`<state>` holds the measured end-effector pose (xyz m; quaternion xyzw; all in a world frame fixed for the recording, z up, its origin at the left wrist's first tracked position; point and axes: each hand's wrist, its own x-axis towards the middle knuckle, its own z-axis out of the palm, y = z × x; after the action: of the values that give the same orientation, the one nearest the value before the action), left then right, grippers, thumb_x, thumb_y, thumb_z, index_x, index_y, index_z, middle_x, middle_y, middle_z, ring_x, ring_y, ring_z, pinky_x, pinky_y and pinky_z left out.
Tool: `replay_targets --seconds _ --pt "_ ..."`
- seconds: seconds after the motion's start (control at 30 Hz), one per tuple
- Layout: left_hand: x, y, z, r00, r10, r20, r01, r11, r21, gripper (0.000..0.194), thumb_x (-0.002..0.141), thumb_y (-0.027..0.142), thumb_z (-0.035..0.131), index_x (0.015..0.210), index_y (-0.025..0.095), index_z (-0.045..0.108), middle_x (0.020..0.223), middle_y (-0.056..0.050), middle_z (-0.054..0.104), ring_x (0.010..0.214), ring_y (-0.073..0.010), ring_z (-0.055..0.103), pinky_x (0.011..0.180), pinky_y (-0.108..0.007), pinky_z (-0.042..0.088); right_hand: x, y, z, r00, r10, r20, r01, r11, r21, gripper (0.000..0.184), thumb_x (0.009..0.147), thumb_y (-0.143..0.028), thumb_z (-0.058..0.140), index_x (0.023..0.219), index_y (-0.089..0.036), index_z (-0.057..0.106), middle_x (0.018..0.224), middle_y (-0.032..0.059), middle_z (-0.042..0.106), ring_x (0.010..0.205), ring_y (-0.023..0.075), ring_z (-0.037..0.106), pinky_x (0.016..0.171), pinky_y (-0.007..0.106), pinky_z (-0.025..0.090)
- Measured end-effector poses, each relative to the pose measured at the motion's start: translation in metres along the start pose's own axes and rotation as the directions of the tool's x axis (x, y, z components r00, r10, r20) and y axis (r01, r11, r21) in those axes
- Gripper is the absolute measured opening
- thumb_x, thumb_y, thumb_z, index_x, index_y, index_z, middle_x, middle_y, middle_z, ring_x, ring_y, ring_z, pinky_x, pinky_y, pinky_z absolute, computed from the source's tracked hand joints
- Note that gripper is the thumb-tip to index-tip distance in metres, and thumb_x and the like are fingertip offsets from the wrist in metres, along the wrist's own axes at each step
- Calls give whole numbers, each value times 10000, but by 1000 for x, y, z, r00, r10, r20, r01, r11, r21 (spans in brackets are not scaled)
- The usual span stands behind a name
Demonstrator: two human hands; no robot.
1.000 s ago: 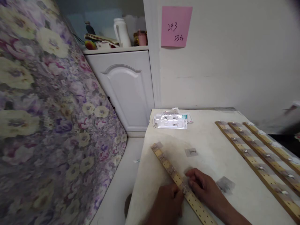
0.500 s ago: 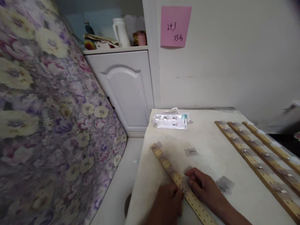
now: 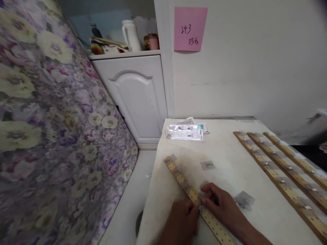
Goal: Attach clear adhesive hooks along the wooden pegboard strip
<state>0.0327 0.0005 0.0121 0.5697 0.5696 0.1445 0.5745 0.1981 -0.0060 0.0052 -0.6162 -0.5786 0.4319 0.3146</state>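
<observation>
A pale wooden strip (image 3: 216,226) with rows of holes lies slantwise on the white table. Clear adhesive hooks, among them a hook (image 3: 186,185), sit along its far half. My left hand (image 3: 180,221) is closed at the strip's left edge, fingertips against it. From the other side, my right hand (image 3: 221,204) is closed with thumb and fingertips at a clear adhesive hook (image 3: 200,207) on the strip, which they partly cover. Loose on the table are a single clear hook (image 3: 208,165) beyond my right hand and a clear square piece with metal hooks (image 3: 244,200) to its right.
Three wooden strips with hooks, one being the left strip (image 3: 270,170), lie along the table's right side. Clear hook packaging (image 3: 185,132) is at the far left of the table (image 3: 219,143). A floral curtain (image 3: 63,136) hangs left, a white cabinet (image 3: 135,98) behind.
My right thumb has shifted slightly left, onto the hook on the strip. My left hand and the strip stay where they were.
</observation>
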Motion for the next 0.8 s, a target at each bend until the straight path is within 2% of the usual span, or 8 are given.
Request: replay_targets --seconds 0.2,0.63,0.8 --pt "-1 2 0 1000 -18 5 18 1000 1 254 792 348 431 591 198 472 395 54 464 258 -78 358 250 -181 265 1 -2 1 999 44 -15 -44 999 -7 181 746 -293 605 901 -207 571 657 -45 521 615 131 504 578 250 396" --pt "0 2 0 1000 -3 12 2 999 48 289 805 376 405 585 198 462 407 47 478 267 -79 372 268 -181 271 1 -6 3 998 48 -45 -49 999 -9 178 709 -282 621 870 -223 573 635 -56 505 601 128 491 566 239 382" --pt "-1 2 0 1000 9 -11 -9 999 47 269 797 345 402 577 200 453 405 41 498 263 -75 374 277 -177 271 2 -6 3 998 52 -31 -52 998 19 164 695 -228 615 849 -209 561 615 -64 479 583 117 471 546 232 357"
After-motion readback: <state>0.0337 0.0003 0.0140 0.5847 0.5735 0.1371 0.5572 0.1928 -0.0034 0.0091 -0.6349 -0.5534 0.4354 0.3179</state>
